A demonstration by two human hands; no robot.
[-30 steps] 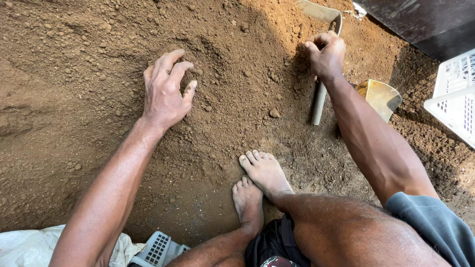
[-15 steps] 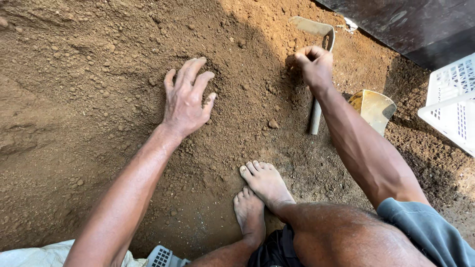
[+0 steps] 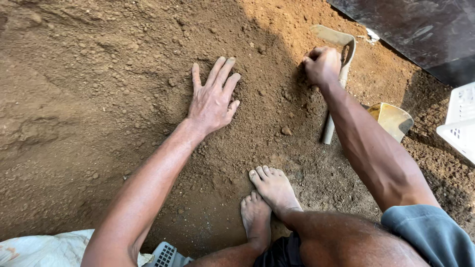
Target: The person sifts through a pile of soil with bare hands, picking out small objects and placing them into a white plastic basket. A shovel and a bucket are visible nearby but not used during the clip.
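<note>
Flanking the right hand [image 3: 322, 64]: yellow scoop [image 3: 393, 120], white crate [image 3: 460, 123].

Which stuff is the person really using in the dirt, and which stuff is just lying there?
In use:
left hand, flat on the soil
right hand, gripping the trowel

Just lying about:
yellow scoop
white crate
white sack
dark sheet

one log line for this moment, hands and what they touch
left hand: flat on soil, open | right hand: gripping hoe handle | feet: bare on soil | near: yellow scoop, white crate
</note>
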